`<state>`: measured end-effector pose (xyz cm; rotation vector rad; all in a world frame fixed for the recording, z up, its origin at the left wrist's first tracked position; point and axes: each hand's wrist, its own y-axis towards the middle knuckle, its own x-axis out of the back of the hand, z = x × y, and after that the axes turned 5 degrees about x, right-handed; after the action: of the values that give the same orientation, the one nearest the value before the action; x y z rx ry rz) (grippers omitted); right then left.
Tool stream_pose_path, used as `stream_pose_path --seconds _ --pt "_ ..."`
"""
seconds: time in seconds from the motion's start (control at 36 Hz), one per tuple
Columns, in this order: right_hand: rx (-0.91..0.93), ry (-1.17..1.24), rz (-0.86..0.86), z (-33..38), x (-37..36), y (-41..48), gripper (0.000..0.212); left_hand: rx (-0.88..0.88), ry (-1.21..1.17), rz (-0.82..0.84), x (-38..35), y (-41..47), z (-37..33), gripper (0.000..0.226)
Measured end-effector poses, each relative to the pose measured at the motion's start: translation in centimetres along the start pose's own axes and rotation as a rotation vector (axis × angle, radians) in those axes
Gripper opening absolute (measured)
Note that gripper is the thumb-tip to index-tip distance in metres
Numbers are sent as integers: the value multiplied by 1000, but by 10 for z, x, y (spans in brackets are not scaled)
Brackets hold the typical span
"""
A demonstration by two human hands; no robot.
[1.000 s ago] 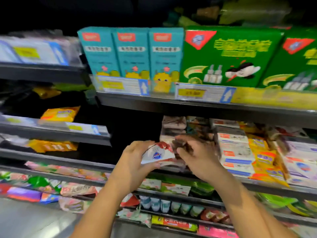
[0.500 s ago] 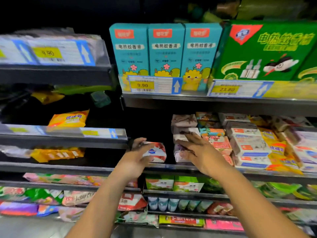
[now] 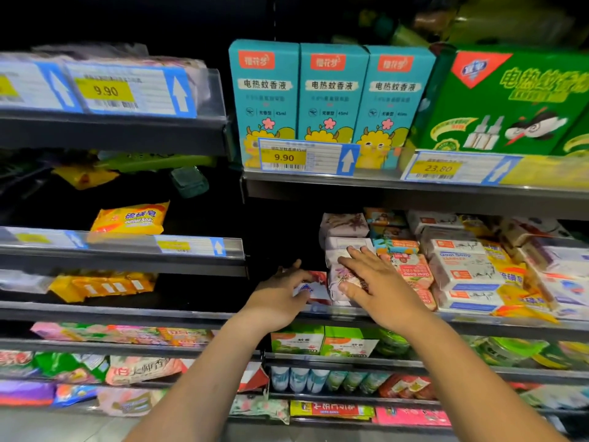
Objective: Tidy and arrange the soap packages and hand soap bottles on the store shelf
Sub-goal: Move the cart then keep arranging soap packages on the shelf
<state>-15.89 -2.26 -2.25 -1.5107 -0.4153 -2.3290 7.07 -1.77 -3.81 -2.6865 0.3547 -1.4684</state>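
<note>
My left hand [image 3: 280,298] grips a white and red soap package [image 3: 315,290] with a blue shield logo, down on the middle shelf [image 3: 478,323] at its left end. Directly to the right of that package rises a stack of pale lilac flower-print soap packages [image 3: 344,228]. My right hand [image 3: 379,285] lies with straight fingers against the front of this stack. Further right on the same shelf lie orange soap packs [image 3: 414,271] and white goat soap boxes [image 3: 462,266].
Teal boxes [image 3: 331,94] and green boxes [image 3: 510,100] of mosquito liquid fill the shelf above. A yellow sulfur soap pack [image 3: 130,218] lies on the left bay's shelf. Lower shelves hold more packets and small bottles [image 3: 299,379]. A dark gap lies left of the lilac stack.
My left hand has carried the white and red package forward and down onto the shelf beside the lilac stack. My right hand has flattened against the stack. The view has shifted left.
</note>
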Motion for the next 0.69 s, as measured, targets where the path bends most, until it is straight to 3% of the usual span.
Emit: stream_pose_path --seconds 0.08,0.17,0.39,0.47,0.58,0.69 --pt "1 56 -16 3 4 -2 60 16 -20 63 5 -2 0 44" --pt "-12 127 -76 6 12 -8 66 43 42 12 13 -2 -4 46" --pt "-56 39 -212 -7 30 -36 48 64 16 -122 11 -2 -23 41" --pt "-54 -61 -308 -21 38 -56 33 15 29 -161 10 0 -47 35" --pt "-59 -160 -447 -39 57 -83 29 -104 95 -283 4 1 -88 33" --pt "-64 -161 -563 -64 78 -109 27 -208 85 -239 -9 6 -128 26"
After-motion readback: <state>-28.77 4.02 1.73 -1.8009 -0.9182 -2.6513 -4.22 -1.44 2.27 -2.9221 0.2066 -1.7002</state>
